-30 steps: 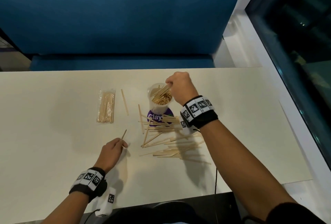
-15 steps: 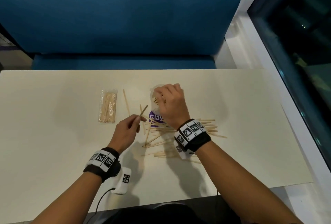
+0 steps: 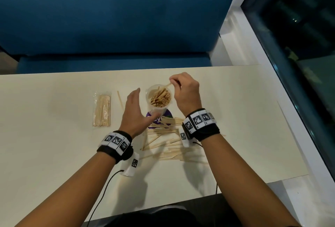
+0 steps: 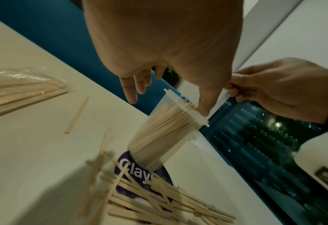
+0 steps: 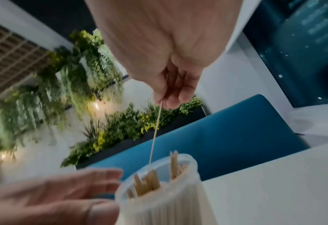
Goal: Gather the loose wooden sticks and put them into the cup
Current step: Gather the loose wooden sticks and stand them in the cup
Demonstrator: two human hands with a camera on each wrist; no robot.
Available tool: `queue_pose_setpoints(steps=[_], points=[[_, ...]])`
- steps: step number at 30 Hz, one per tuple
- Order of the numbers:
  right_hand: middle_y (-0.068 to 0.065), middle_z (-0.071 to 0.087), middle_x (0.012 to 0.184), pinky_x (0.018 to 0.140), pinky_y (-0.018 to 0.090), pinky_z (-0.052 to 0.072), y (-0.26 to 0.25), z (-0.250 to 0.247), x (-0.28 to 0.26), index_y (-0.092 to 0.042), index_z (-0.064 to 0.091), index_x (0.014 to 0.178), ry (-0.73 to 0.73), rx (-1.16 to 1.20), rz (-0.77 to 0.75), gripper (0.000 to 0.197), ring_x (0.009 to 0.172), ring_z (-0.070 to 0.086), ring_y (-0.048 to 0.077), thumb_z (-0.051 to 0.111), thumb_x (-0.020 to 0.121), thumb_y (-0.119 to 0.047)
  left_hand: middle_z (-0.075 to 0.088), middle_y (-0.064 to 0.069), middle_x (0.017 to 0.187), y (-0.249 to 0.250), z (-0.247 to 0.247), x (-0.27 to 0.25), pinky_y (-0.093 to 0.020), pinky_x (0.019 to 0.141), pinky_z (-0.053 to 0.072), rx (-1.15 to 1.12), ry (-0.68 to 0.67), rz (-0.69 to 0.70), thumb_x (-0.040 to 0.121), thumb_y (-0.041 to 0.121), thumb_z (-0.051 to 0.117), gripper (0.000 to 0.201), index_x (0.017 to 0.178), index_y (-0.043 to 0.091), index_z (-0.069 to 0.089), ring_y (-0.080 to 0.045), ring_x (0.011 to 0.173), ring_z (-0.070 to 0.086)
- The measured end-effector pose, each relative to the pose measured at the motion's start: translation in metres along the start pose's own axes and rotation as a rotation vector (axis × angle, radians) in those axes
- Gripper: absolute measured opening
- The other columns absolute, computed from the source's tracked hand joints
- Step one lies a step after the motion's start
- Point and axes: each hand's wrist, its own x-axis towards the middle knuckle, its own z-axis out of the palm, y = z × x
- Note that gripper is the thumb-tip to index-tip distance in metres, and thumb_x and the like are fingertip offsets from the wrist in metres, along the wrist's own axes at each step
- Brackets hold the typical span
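Observation:
A clear plastic cup [image 3: 159, 108] stands packed with wooden sticks on a purple disc [image 3: 167, 116] at the table's middle. My right hand [image 3: 182, 89] hovers over the cup's far right rim and pinches one thin stick [image 5: 156, 129] whose lower end dips among the sticks in the cup [image 5: 163, 202]. My left hand [image 3: 135, 104] is open beside the cup's left wall, fingers straight, thumb [image 4: 205, 106] near the rim; whether it touches I cannot tell. A heap of loose sticks [image 3: 164, 142] lies between my wrists, partly over the disc [image 4: 138, 172].
A sealed clear packet of sticks [image 3: 101, 109] lies left of the cup, with a single stick [image 3: 120, 99] between them. Beyond the table's far edge runs a blue bench [image 3: 108, 27]. A dark window [image 3: 299, 45] lines the right side.
My left hand, which pinched a stick half a second ago, now holds nothing and has opened beside the cup. My right hand has lifted and now pinches a stick over the cup.

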Motion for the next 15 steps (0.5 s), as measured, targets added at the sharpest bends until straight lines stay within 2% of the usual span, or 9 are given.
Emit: queue_pose_setpoints(steps=[2, 4, 6, 8, 10, 13, 15], points=[[0.005, 0.071, 0.094, 0.080, 0.027, 0.048, 0.002, 0.015, -0.001, -0.006, 0.074, 0.097, -0.117, -0.150, -0.081, 0.010, 0.091, 0.057, 0.020, 0.064, 0.096, -0.009, 0.016, -0.003, 0.171, 0.003, 0.006, 0.007, -0.035, 0.123, 0.023, 0.017, -0.057, 0.022, 0.070, 0.068, 0.084, 0.129, 0.164, 0.017, 0.011, -0.019, 0.156, 0.019], [0.004, 0.070, 0.100, 0.083, 0.037, 0.047, -0.004, 0.031, -0.008, -0.012, 0.075, 0.099, -0.309, -0.339, -0.173, 0.012, 0.095, 0.053, 0.023, 0.071, 0.091, -0.021, 0.013, -0.003, 0.173, 0.006, 0.011, 0.011, -0.034, 0.125, 0.020, -0.025, -0.084, 0.019, 0.071, 0.064, 0.085, 0.131, 0.165, 0.016, 0.008, -0.017, 0.158, 0.014], [0.005, 0.065, 0.109, 0.087, 0.042, 0.046, -0.007, 0.038, -0.014, -0.015, 0.075, 0.102, -0.365, -0.398, -0.191, 0.019, 0.102, 0.051, 0.027, 0.071, 0.089, -0.028, 0.019, -0.004, 0.172, 0.005, 0.016, 0.014, -0.033, 0.123, 0.024, -0.049, -0.084, 0.022, 0.077, 0.052, 0.085, 0.121, 0.165, 0.015, 0.011, -0.019, 0.157, 0.021], [0.009, 0.063, 0.109, 0.085, 0.042, 0.048, -0.006, 0.040, -0.021, -0.011, 0.074, 0.105, -0.300, -0.346, -0.173, 0.021, 0.102, 0.052, 0.029, 0.066, 0.090, -0.024, 0.032, -0.006, 0.166, 0.002, 0.020, 0.017, -0.027, 0.116, 0.030, -0.074, -0.046, 0.026, 0.084, 0.036, 0.083, 0.107, 0.164, 0.014, 0.016, -0.020, 0.150, 0.034], [0.010, 0.065, 0.110, 0.085, 0.045, 0.050, -0.006, 0.046, -0.029, -0.010, 0.073, 0.109, -0.324, -0.306, -0.179, 0.023, 0.102, 0.054, 0.030, 0.063, 0.094, -0.024, 0.039, -0.006, 0.161, 0.000, 0.021, 0.018, -0.020, 0.110, 0.031, -0.104, -0.007, 0.022, 0.088, 0.024, 0.080, 0.096, 0.163, 0.014, 0.021, -0.018, 0.145, 0.041], [0.005, 0.070, 0.109, 0.084, 0.047, 0.053, -0.003, 0.057, -0.036, -0.012, 0.077, 0.104, -0.419, -0.303, -0.240, 0.019, 0.097, 0.057, 0.031, 0.076, 0.085, -0.014, 0.040, -0.005, 0.160, -0.001, 0.021, 0.018, -0.017, 0.110, 0.030, -0.128, -0.001, 0.026, 0.090, 0.022, 0.077, 0.089, 0.162, 0.013, 0.025, -0.015, 0.144, 0.042], [0.004, 0.072, 0.109, 0.088, 0.043, 0.053, 0.001, 0.055, -0.029, -0.011, 0.078, 0.103, -0.495, -0.259, -0.211, 0.027, 0.098, 0.058, 0.029, 0.080, 0.077, -0.008, 0.041, -0.004, 0.159, -0.002, 0.021, 0.019, -0.024, 0.113, 0.035, -0.134, -0.005, 0.029, 0.087, 0.026, 0.081, 0.093, 0.161, 0.013, 0.026, -0.016, 0.143, 0.043]])
